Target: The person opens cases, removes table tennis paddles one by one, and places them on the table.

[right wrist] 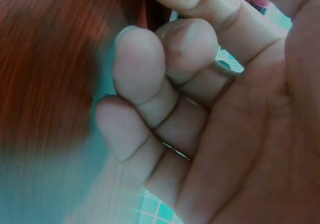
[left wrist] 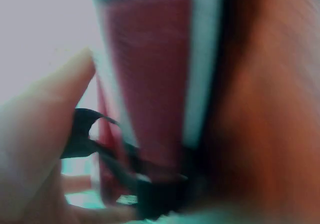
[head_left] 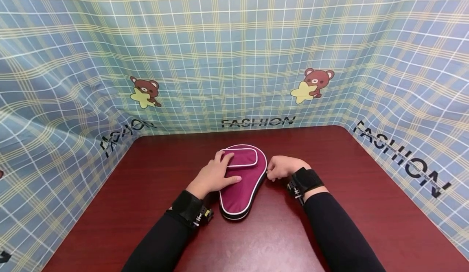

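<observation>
A magenta table tennis paddle case (head_left: 239,192) with white piping and a dark zippered side lies flat on the table, its narrow end toward me. A pocket (head_left: 242,158) outlined in white crosses its wide end. My left hand (head_left: 216,174) rests on the case's left part, fingers spread over the pocket's edge and thumb on the front. In the left wrist view the case's side (left wrist: 150,84) appears close and blurred, beside a black strap (left wrist: 82,134). At the right edge, my right hand (head_left: 283,167) pinches the small zipper pull (head_left: 267,172); its other fingers are curled.
The dark red wooden table (head_left: 366,215) extends around the case on all sides. A blue plaid cloth (head_left: 234,80) with bear pictures and lettering hangs behind the table and along both sides.
</observation>
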Available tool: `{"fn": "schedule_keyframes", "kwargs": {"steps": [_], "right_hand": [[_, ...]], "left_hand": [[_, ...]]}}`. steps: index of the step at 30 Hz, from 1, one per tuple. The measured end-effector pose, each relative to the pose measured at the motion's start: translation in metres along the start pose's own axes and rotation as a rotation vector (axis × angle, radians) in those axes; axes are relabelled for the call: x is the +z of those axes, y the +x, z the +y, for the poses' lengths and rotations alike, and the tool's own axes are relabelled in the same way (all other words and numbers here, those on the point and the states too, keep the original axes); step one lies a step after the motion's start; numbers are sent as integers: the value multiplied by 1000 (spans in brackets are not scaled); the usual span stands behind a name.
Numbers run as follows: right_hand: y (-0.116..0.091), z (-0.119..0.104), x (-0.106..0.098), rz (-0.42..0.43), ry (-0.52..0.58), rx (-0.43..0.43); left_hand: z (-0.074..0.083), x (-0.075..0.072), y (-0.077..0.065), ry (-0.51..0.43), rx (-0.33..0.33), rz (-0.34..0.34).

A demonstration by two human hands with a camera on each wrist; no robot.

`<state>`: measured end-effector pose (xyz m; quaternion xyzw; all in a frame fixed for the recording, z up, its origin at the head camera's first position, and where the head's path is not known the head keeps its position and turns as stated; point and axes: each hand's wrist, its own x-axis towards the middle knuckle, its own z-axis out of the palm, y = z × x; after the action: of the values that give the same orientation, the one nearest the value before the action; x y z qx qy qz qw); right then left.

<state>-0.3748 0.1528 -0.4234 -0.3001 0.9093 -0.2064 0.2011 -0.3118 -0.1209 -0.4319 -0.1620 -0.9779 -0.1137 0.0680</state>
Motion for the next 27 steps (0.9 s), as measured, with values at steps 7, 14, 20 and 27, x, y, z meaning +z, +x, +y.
{"fn": "schedule_keyframes", "kwargs": {"steps": [7, 14, 20, 27], "right_hand": [[0, -1, -1, -2, -11, 10], [0, -4, -1, -11, -4, 5], [-2, -8, -4, -2, 12, -24], [-3, -9, -3, 12, 0, -27]], "left_hand": [[-7, 0, 6, 5, 3, 39], [-15, 0, 6, -87, 22, 25], [-18, 1, 7, -13, 40, 23], [-10, 0, 6, 129, -21, 21]]}}
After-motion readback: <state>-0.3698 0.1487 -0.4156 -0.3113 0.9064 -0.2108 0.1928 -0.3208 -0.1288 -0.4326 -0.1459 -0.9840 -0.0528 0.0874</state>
